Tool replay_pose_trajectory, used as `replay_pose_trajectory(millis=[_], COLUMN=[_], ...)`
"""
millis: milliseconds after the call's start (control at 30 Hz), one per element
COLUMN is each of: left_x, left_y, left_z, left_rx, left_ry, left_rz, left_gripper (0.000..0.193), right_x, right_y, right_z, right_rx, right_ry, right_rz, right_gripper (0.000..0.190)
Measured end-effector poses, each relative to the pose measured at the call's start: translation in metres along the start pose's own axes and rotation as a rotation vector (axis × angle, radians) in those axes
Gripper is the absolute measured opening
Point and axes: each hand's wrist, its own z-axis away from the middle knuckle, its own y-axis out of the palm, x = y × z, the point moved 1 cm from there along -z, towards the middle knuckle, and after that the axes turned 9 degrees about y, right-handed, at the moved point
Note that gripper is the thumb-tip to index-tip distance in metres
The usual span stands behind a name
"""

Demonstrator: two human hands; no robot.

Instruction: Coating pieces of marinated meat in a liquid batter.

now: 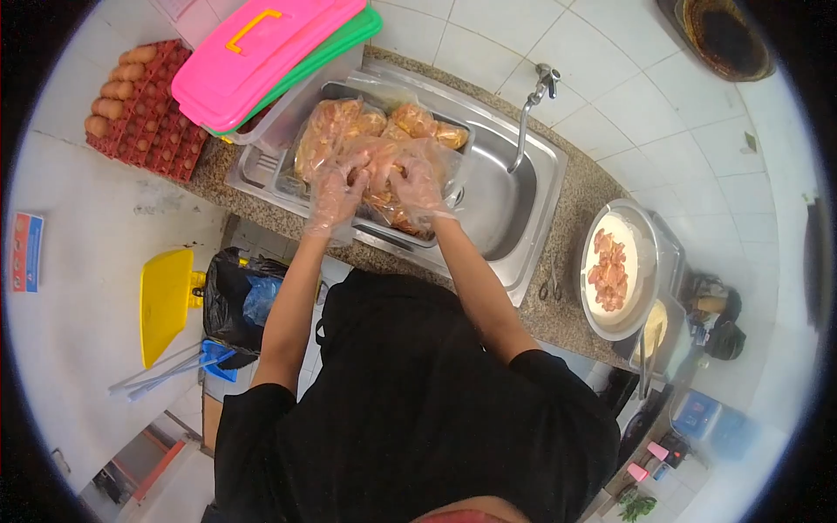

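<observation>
My left hand [338, 194] and my right hand [416, 186], both in clear plastic gloves, are closed on a clear plastic bag of raw meat [376, 160]. That bag lies over a metal tray [368, 230] set in the left part of the steel sink. More bags of meat [327, 131] fill the tray behind and beside my hands. The fingertips are partly hidden by the shiny plastic. On the counter at the right, a metal bowl [647, 261] holds pale batter with pieces of raw meat [611, 269] on top.
A tap [523, 131] reaches over the sink basin [503, 196]. Scissors [550, 287] lie on the granite counter near the bowl. Plastic tubs with a pink lid [261, 72] and stacked egg trays [153, 121] stand at the left. Below is a bin with a black bag [222, 301].
</observation>
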Motion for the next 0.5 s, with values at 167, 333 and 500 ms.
replay_pose_trajectory(millis=[167, 333, 500], left_x=[-0.003, -0.008, -0.021], left_y=[-0.008, -0.011, 0.0], left_z=[-0.003, -0.007, -0.026], left_rx=[0.106, 0.041, -0.005], left_ry=[-0.018, -0.006, -0.003], left_rz=[-0.135, -0.085, -0.124], left_gripper=[0.03, 0.033, 0.031], right_x=[-0.003, 0.007, 0.008], right_y=[-0.017, -0.032, -0.022], right_z=[0.002, 0.002, -0.006], right_rx=[0.04, 0.304, 0.367], right_ry=[0.196, 0.506, 0.421], right_rz=[-0.176, -0.67, -0.487], right_gripper=[0.024, 0.03, 0.032])
